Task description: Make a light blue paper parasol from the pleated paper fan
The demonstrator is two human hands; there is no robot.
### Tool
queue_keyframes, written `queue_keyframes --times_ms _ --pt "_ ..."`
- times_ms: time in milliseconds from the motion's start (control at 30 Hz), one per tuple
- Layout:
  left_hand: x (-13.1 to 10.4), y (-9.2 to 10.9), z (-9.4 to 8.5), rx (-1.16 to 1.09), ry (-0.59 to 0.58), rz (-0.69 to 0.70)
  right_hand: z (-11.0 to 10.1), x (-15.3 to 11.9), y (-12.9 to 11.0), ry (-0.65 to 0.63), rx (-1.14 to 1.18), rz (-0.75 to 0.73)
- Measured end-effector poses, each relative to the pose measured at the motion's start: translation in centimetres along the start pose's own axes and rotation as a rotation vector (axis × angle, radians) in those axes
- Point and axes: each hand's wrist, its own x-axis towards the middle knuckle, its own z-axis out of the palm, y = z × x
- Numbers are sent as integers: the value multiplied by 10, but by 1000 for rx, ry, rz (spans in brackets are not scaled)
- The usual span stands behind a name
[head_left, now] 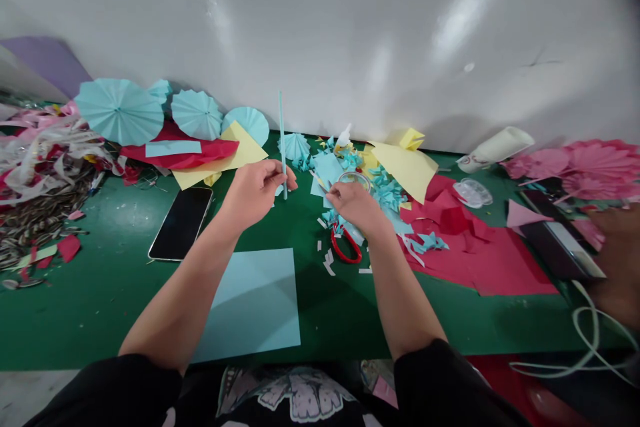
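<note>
My left hand [261,190] pinches a narrow light-blue paper strip [282,127], which stands almost upright above the green table. My right hand [353,203] is closed at the fingertips over blue paper pieces [327,167]; a thin, pale item shows by the fingers, too small to name. Behind that hand lies a roll of clear tape [356,178], partly covered. Red-handled scissors [346,245] rest just below it, their blades hidden. A flat light-blue sheet [255,300] lies near the table's front edge, partly under my left forearm.
Pleated blue paper fans [120,110] lean along the wall at the left. A phone [181,223] lies beside my left forearm. Red paper [480,253], yellow paper [407,163] and a white cup [495,149] are on the right, with pink fans [600,167] beyond.
</note>
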Motion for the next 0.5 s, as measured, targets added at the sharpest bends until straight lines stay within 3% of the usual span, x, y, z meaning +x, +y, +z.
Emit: queue_keyframes --times_ms 200,333,500 --pt "1 -6 -3 -50 -99 -72 12 8 14 3 -165 142" --pt "0 -11 -6 46 -158 -63 19 15 24 -1 -222 234" --pt "0 -23 -7 181 -427 -81 24 22 35 -30 -217 247"
